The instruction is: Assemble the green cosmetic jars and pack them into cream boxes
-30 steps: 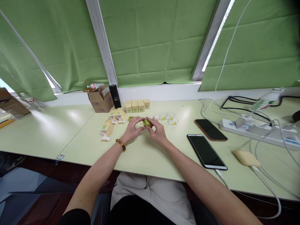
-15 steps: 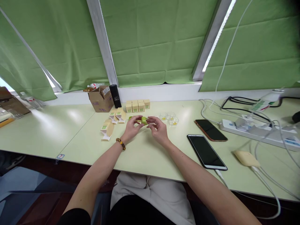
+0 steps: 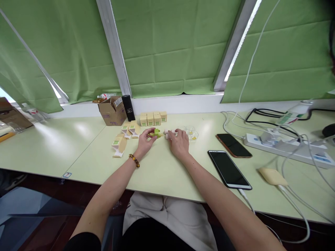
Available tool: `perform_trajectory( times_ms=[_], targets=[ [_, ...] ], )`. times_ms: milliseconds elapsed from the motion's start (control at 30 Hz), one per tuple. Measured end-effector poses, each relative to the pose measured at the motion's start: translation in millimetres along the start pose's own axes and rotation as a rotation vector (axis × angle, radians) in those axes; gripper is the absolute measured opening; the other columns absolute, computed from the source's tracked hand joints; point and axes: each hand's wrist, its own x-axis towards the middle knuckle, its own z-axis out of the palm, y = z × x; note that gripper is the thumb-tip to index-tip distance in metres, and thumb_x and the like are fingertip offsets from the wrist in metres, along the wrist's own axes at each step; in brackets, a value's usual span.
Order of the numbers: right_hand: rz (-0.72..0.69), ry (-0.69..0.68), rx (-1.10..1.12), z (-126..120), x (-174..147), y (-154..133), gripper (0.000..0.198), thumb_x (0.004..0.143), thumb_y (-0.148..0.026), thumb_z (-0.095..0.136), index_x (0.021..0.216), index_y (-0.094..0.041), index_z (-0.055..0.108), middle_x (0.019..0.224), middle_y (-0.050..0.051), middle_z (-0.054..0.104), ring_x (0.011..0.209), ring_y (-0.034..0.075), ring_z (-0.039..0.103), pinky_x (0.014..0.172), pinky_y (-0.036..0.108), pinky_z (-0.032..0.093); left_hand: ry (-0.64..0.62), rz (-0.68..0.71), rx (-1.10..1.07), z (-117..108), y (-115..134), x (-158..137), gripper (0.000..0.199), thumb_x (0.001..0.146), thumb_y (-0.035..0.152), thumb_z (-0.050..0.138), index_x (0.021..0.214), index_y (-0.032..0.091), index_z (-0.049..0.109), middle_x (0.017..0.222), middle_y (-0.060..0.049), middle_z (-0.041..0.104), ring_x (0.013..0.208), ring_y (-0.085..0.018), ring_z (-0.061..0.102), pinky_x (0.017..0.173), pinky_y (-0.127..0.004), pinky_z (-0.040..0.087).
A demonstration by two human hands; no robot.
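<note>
My left hand (image 3: 146, 141) pinches a small lime-green plastic piece (image 3: 157, 132) between thumb and fingers, lifted a little off the table. What the piece is exactly I cannot make out. Just to the right of it, my right hand (image 3: 180, 143) reaches down with bent fingers on a small pale pinkish-white piece (image 3: 167, 135). Its shape is partly covered by the fingertips. Behind that hand lie clear plastic cups with bits of yellow inside (image 3: 193, 134).
Several small cream boxes (image 3: 150, 120) stand in a row at the back. Opened cream boxes (image 3: 119, 144) lie to the left. A cardboard carton (image 3: 112, 112) and black cylinder (image 3: 128, 108) stand behind. Phones (image 3: 230, 169), cables and a power strip (image 3: 288, 150) occupy the right.
My hands have drawn apart. The left keeps the green piece, while the right has let go of it and moved right and down onto the pale piece.
</note>
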Motion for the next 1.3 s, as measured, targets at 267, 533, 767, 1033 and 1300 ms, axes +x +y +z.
perform_trajectory(
  times_ms=[267, 533, 767, 1033, 1300],
  targets=[
    [0.002, -0.088, 0.094, -3, 7, -3, 0.025, 0.096, -0.016, 0.053, 0.111, -0.019, 0.074, 0.119, 0.02, 0.061, 0.111, 0.035, 0.048, 0.093, 0.051, 0.044, 0.003, 0.025, 0.027, -1, 3, 0, 0.051, 0.085, 0.048, 0.082, 0.125, 0.019, 0.068, 0.125, -0.014, 0.072, 0.111, -0.022, 0.07, 0.095, -0.037, 0.057],
    [0.469, -0.025, 1.263, -14, 10, -15, 0.045, 0.09, -0.065, 0.066, 0.105, -0.023, 0.068, 0.104, 0.009, 0.072, 0.093, 0.025, 0.064, 0.073, 0.038, 0.054, 0.031, 0.039, -0.044, -2, 3, 1, 0.057, 0.087, 0.056, 0.079, 0.129, 0.019, 0.067, 0.136, -0.017, 0.069, 0.118, -0.026, 0.069, 0.1, -0.042, 0.057],
    [0.672, -0.181, 1.736, -36, 16, -39, 0.047, 0.081, -0.067, 0.077, 0.094, -0.023, 0.069, 0.096, 0.008, 0.077, 0.084, 0.022, 0.068, 0.064, 0.033, 0.054, 0.058, 0.035, -0.092, -3, 2, 2, 0.061, 0.088, 0.058, 0.078, 0.132, 0.018, 0.065, 0.135, -0.017, 0.069, 0.121, -0.027, 0.069, 0.103, -0.042, 0.058],
    [0.699, -0.201, 1.743, -43, 17, -36, 0.047, 0.077, -0.063, 0.083, 0.101, -0.025, 0.069, 0.106, 0.007, 0.079, 0.087, 0.021, 0.07, 0.067, 0.033, 0.055, 0.03, -0.014, -0.151, -2, 10, 22, 0.062, 0.085, 0.059, 0.08, 0.13, 0.019, 0.068, 0.128, -0.014, 0.073, 0.116, -0.026, 0.07, 0.099, -0.042, 0.06],
    [0.576, -0.158, 1.798, -48, 18, -38, 0.048, 0.064, -0.04, 0.094, 0.106, -0.03, 0.073, 0.097, 0.001, 0.073, 0.094, 0.021, 0.07, 0.082, 0.038, 0.061, 0.026, -0.039, -0.308, 5, 5, 10, 0.062, 0.082, 0.051, 0.085, 0.132, 0.019, 0.068, 0.127, -0.014, 0.074, 0.116, -0.026, 0.071, 0.101, -0.04, 0.057]
  ],
)
